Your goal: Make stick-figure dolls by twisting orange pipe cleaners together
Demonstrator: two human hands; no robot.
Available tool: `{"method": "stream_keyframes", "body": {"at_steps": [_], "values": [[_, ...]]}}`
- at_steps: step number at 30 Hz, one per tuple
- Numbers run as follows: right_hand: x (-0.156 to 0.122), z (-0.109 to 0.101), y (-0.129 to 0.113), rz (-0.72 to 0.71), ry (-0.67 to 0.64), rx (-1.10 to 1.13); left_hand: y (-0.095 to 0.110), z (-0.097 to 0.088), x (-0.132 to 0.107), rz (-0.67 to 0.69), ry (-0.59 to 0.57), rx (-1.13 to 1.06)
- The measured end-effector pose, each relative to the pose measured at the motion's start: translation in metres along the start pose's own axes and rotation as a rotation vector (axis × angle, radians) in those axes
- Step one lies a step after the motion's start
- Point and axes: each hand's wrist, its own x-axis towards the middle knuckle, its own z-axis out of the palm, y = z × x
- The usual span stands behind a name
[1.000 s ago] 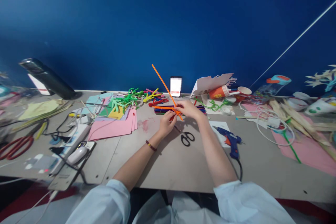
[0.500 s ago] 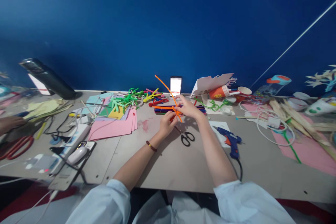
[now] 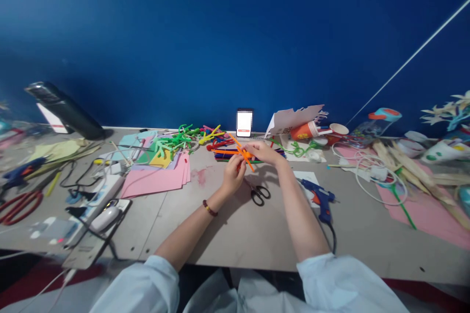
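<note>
Between my two hands is an orange pipe cleaner (image 3: 249, 163), with ends sticking out up-left and down-right of the fingers. My left hand (image 3: 234, 172) pinches it from below. From the right, the fingers of my right hand (image 3: 260, 151) close around its upper part, partly hiding it. Behind the hands lies a bundle of dark purple and blue pipe cleaners (image 3: 222, 155), with orange ones on its left end. Black-handled scissors (image 3: 258, 195) rest on the table just below my hands, their blades partly hidden by my left hand.
A phone (image 3: 244, 122) leans on the blue wall. Pink paper sheets (image 3: 152, 182) and green pipe-cleaner shapes (image 3: 176, 140) lie left. On the right are a blue glue gun (image 3: 320, 197), paper cups (image 3: 307, 130) and a coiled white cable (image 3: 359, 176). Farther left stand a dark bottle (image 3: 69, 112) and a power strip (image 3: 96, 205).
The long upper end of the orange pipe cleaner has come down and now looks much shorter. My right hand has lowered slightly. Another person's hand at the far left has gone out of view.
</note>
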Motion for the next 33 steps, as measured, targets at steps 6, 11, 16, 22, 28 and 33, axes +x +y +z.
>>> {"method": "stream_keyframes", "body": {"at_steps": [6, 11, 16, 22, 28, 33], "values": [[-0.001, 0.006, -0.007, -0.033, -0.003, 0.076, 0.014, -0.004, 0.012, 0.009, 0.096, -0.005], [-0.001, 0.012, -0.010, -0.092, 0.027, 0.073, 0.021, -0.008, 0.016, -0.031, 0.116, -0.010], [-0.005, 0.018, -0.011, -0.218, 0.172, -0.022, 0.026, -0.019, 0.013, -0.039, 0.151, 0.008], [-0.017, 0.035, -0.007, -0.204, 0.269, 0.016, 0.031, -0.026, 0.003, -0.088, 0.192, -0.047], [-0.039, 0.052, 0.005, -0.211, 0.403, -0.069, 0.036, -0.028, -0.003, -0.087, 0.173, -0.085], [-0.052, 0.065, 0.013, -0.275, 0.534, -0.273, 0.035, -0.028, -0.006, -0.060, 0.191, -0.039]]}}
